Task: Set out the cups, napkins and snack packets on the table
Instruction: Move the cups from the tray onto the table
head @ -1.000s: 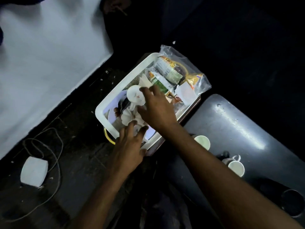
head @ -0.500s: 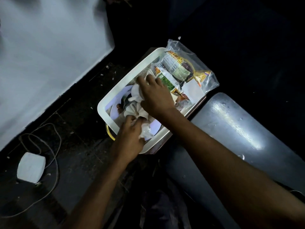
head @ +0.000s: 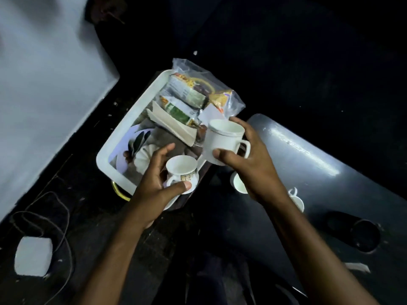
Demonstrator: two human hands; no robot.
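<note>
Two cups lifted above the tray.
The left hand (head: 154, 183) pinches a small patterned white cup (head: 181, 170); the right hand (head: 246, 159) clasps a plain white mug (head: 223, 142) above the white plastic tray (head: 123, 137). Best carried level to the dark table (head: 319, 172), set apart from cups already there.

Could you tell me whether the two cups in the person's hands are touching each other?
Cannot tell. In the head view the small cup and large cup overlap at a pale strip; no contact or gap shows plainly.
</note>
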